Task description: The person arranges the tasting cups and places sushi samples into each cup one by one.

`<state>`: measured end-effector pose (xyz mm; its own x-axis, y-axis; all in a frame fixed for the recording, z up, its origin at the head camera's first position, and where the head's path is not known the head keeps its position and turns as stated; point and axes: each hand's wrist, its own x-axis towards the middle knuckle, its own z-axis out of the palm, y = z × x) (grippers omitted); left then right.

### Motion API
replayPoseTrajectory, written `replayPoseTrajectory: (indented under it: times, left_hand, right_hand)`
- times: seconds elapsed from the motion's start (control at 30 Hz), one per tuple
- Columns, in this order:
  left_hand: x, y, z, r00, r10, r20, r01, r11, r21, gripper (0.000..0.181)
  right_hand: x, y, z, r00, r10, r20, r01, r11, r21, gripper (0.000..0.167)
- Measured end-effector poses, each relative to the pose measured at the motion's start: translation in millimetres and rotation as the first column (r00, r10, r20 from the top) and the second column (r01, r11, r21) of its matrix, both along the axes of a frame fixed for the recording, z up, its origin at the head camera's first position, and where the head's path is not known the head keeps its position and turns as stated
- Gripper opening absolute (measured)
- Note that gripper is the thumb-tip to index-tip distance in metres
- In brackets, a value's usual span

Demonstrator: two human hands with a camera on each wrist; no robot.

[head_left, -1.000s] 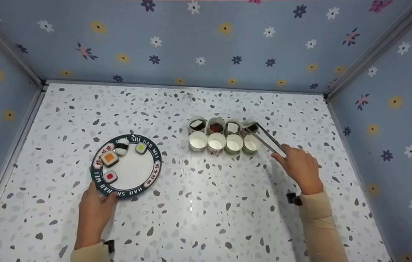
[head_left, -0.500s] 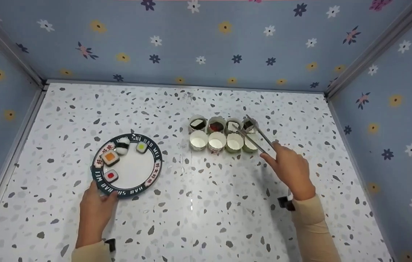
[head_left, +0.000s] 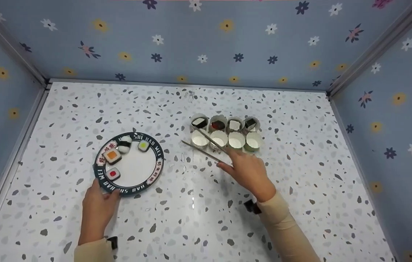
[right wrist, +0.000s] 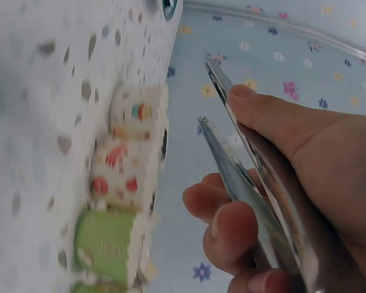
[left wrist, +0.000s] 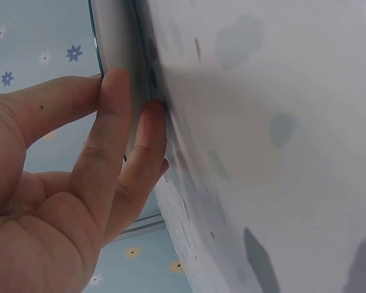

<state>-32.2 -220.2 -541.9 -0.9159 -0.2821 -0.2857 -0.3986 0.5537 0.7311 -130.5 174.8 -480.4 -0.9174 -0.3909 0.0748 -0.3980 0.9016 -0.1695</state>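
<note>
In the head view my left hand [head_left: 98, 211] grips the near left rim of a round plate [head_left: 130, 190] with a dark lettered border. The left wrist view shows fingers of that hand under and against the plate's edge [left wrist: 119, 36]. On the plate sit several toy sushi pieces, among them an orange-centred roll [head_left: 112, 155] and a red-centred one [head_left: 113, 173]. My right hand [head_left: 248, 171] holds large metal tweezers [head_left: 211, 140] over the left end of the paper cups [head_left: 236, 141]. The tweezers' tips are spread, with nothing between them in the right wrist view.
Two rows of paper cups stand right of centre. The back row holds dark, red and white pieces, including a black-and-white piece [head_left: 199, 123] at the left. The front cups look bare inside. Flowered blue panels [head_left: 206, 43] wall the speckled table [head_left: 191, 225].
My right hand has swung left with the tweezers, from the rightmost back cup to the left end of the rows. The left hand stays on the plate.
</note>
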Motion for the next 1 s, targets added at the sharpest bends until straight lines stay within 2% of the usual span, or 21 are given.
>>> replayPoseTrajectory:
  times: [0.2, 0.4, 0.67, 1.0]
  left_hand:
    - [-0.6, 0.0, 1.5, 1.0, 0.001, 0.015, -0.001, 1.0, 0.013, 0.078]
    - [0.4, 0.1, 1.9, 1.0, 0.012, 0.005, -0.012, 1.0, 0.014, 0.075]
    - [0.3, 0.8, 1.4, 1.0, 0.002, 0.002, -0.002, 1.0, 0.014, 0.076]
    - [-1.1, -0.6, -0.2, 1.0, -0.003, 0.028, 0.003, 1.0, 0.015, 0.075]
  right_hand:
    - [1.7, -39.7, -7.1, 0.996, 0.091, 0.009, -0.091, 0.996, 0.005, 0.052]
    - [-1.3, -79.3, -16.6, 0.986, 0.159, 0.04, -0.161, 0.985, 0.058, 0.046]
    - [-7.7, -113.3, -29.2, 0.984, 0.173, -0.039, -0.165, 0.974, 0.156, 0.043]
    - [-10.5, -122.8, -34.8, 0.982, 0.182, -0.056, -0.17, 0.969, 0.177, 0.036]
